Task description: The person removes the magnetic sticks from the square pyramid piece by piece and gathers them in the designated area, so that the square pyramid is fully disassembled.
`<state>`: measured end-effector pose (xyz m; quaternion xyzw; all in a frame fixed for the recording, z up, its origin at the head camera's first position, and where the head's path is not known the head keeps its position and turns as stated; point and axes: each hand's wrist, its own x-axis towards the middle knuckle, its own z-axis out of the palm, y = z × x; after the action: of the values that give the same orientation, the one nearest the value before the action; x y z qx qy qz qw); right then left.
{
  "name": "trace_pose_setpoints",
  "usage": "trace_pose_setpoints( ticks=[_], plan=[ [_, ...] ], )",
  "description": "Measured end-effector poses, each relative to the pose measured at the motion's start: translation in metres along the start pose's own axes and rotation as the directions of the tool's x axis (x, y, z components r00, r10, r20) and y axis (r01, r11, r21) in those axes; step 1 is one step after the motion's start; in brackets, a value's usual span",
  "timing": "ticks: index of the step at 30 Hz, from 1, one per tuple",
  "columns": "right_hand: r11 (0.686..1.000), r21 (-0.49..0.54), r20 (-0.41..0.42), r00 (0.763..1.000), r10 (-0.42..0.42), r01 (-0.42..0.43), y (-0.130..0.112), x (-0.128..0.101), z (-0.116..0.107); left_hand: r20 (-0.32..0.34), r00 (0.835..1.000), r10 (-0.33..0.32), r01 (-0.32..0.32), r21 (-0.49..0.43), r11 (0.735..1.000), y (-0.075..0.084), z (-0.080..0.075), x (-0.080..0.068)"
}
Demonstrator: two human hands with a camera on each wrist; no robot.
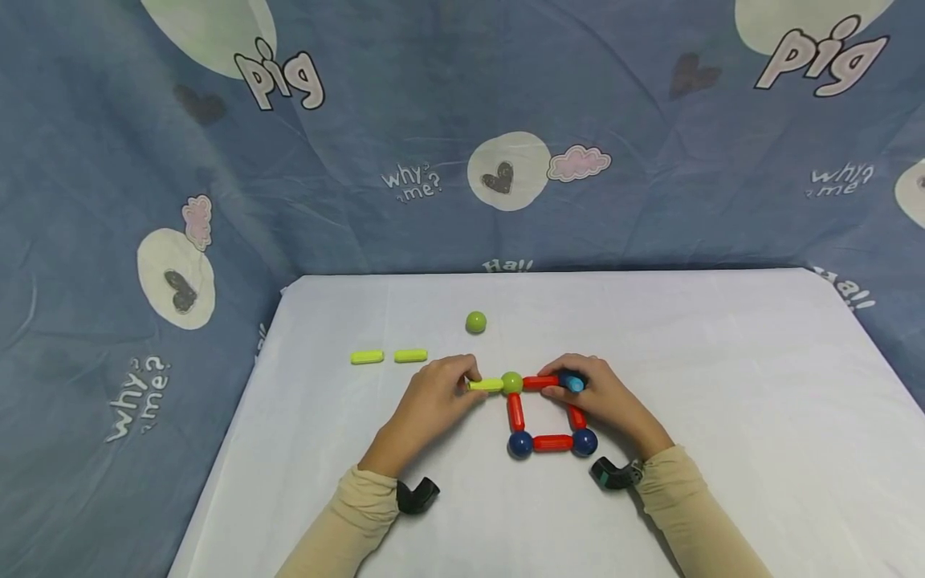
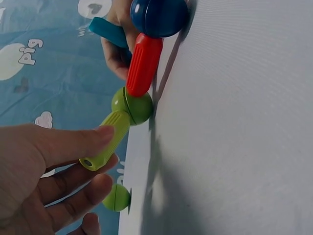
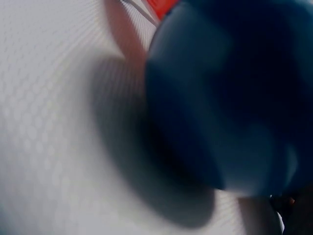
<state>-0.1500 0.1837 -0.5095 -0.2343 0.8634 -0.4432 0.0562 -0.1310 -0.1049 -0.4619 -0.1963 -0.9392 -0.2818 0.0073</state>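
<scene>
My left hand [image 1: 437,395] pinches a yellow-green rod [image 2: 105,139] between thumb and fingers. Its far end meets a green ball [image 1: 511,383], a corner of a square of red rods. A red rod [image 1: 515,412] runs from this ball to a dark blue ball [image 1: 520,445] at the near left corner. Another red rod [image 1: 552,443] leads to the near right dark blue ball [image 1: 584,442]. At the far right corner my right hand [image 1: 603,393] grips a dark blue ball, mostly hidden by fingers. A light blue rod [image 1: 574,384] sticks up there.
Two loose yellow-green rods, a left one [image 1: 367,357] and a right one [image 1: 410,355], lie left of the square. Behind it sits a loose green ball [image 1: 475,322]. A white cloth covers the table [image 1: 723,361]; a blue printed curtain [image 1: 433,96] hangs behind.
</scene>
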Motion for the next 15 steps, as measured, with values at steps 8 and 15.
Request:
trace_pose_setpoints(
  ticks=[8,15],
  plan=[
    [1.000,-0.007,-0.009,1.000,-0.007,0.007,0.003,0.001,0.000,-0.038,0.998,-0.052,0.051,-0.011,0.999,-0.006,-0.010,-0.001],
    [0.999,-0.047,-0.004,1.000,-0.006,0.006,0.002,-0.003,-0.002,0.014,0.999,-0.045,0.046,-0.079,0.996,-0.006,-0.009,0.001]
  ],
)
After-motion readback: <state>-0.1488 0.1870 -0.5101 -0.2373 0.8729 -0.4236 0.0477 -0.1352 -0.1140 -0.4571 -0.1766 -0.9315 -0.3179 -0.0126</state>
